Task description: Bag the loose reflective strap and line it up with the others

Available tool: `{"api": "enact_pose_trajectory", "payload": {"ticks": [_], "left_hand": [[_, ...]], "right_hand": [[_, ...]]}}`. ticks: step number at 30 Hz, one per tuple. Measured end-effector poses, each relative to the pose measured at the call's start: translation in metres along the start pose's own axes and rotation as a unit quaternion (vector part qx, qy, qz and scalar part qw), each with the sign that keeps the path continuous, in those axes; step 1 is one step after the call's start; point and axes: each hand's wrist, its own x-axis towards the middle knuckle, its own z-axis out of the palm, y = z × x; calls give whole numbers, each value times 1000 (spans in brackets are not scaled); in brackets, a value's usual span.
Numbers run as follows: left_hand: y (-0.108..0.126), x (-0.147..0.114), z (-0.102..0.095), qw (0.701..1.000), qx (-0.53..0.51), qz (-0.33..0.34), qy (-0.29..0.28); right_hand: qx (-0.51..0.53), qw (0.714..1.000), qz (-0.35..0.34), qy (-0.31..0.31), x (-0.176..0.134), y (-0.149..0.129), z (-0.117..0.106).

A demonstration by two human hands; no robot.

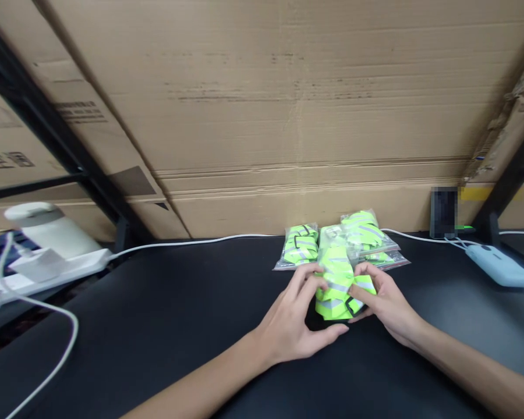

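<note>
Both forearms reach in from the near edge of the black desk [179,314], the left slanting up to the right and the right slanting up to the left, so the hands meet right of the desk's middle. The left hand [299,317] is half spread, back upward: its fingers curl against the left side of a folded, fluorescent yellow-green fabric bundle with silver-grey stripes and a black buckle [335,273], while its thumb stretches apart from them, just in front of the bundle's near end. The right hand [390,302] pinches the bundle's right side, thumb laid over the fabric and fingers curved behind it. Whether the bundle's far end lies inside the clear plastic there is hard to tell.

Just beyond, toward the rear edge, a clear plastic bag of striped yellow-green fabric [300,245] lies to the left, and a stack of similar clear bags [361,230] to the right. A brown cardboard panel [262,116] rises along that rear edge, a thin white cable [201,240] running at its foot. The widest stretch of black surface extends from the left hand to a white power strip [82,265] at the left edge; toward the right rear corner, a light-blue rounded power bank [500,265] bounds a narrower stretch.
</note>
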Motion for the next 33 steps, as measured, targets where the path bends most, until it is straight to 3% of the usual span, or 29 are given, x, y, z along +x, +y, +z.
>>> {"api": "enact_pose_trajectory", "payload": {"ticks": [5, 7, 10, 12, 13, 15, 16, 18, 20, 22, 25, 29, 33], "left_hand": [[-3, 1, 8, 989, 133, 40, -48], [0, 3, 9, 984, 160, 27, -77], [3, 5, 8, 983, 154, -11, -101], [3, 6, 6, 984, 145, -26, -105], [3, 5, 5, 984, 141, -31, -104], [2, 4, 4, 985, 133, -38, -102], [2, 3, 3, 986, 128, -43, -101], [1, 2, 2, 986, 120, -53, -102], [2, 1, 2, 987, 115, -59, -101], [2, 1, 3, 987, 111, -58, -98], [1, 1, 4, 988, 111, -57, -94], [0, 1, 5, 988, 110, -60, -92], [0, 1, 5, 988, 106, -60, -90]], "right_hand": [[-97, 990, -95, -29, 3, 8, 0], [-162, 979, -122, -29, 3, 7, -2], [-306, 932, -189, -51, 8, -5, -15], [-360, 909, -198, -65, 14, -18, -34], [-370, 903, -217, -31, 18, -25, -47], [-424, 856, -282, 88, 27, -40, -81], [-450, 816, -318, 172, 32, -46, -102], [-496, 710, -362, 346, 43, -58, -147], [-535, 628, -345, 448, 53, -64, -191], [-541, 627, -325, 456, 62, -63, -226], [-553, 660, -295, 414, 76, -54, -256], [-568, 691, -258, 363, 87, -42, -268], [-572, 684, -279, 357, 85, -49, -259]]}}
